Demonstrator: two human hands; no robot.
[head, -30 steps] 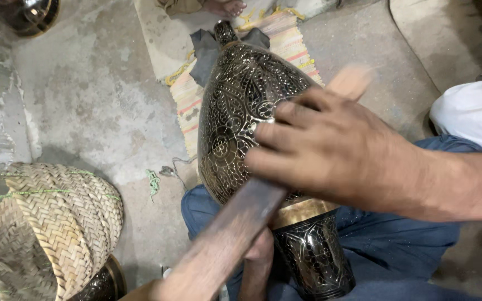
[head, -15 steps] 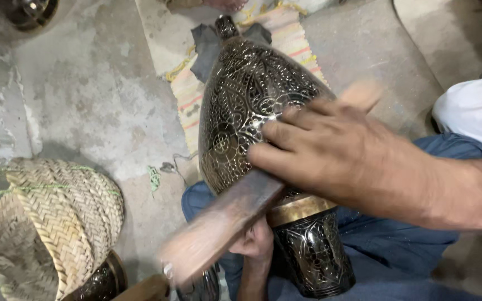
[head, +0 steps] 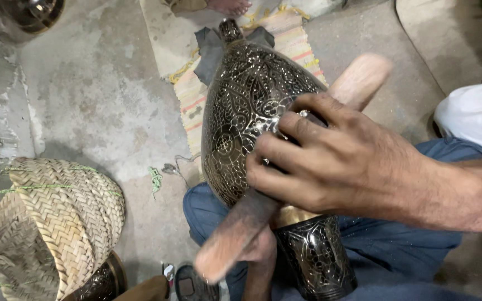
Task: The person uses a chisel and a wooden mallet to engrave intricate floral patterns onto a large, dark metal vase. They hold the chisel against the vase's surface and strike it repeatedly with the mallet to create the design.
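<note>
A large dark metal vase (head: 241,106) with fine engraved patterns and a brass band lies across my lap, its narrow end pointing away. My right hand (head: 336,167) is closed around a thick wooden stick (head: 358,78) and presses it diagonally against the vase's side. The stick's lower end (head: 224,245) blurs near my knee. My left hand (head: 260,259) sits under the stick beside the vase's lower part, mostly hidden, and its grip is unclear.
A woven straw basket (head: 57,217) lies at the lower left with a dark metal vessel (head: 99,281) beside it. A striped mat (head: 191,106) and dark cloth (head: 210,50) lie under the vase. Another person's foot (head: 227,5) is at the top; a white-clothed knee (head: 475,114) is at right.
The stick has slid up and to the right across the vase, its lower end pulling in from the lower left. My right hand has shifted slightly left on the vase.
</note>
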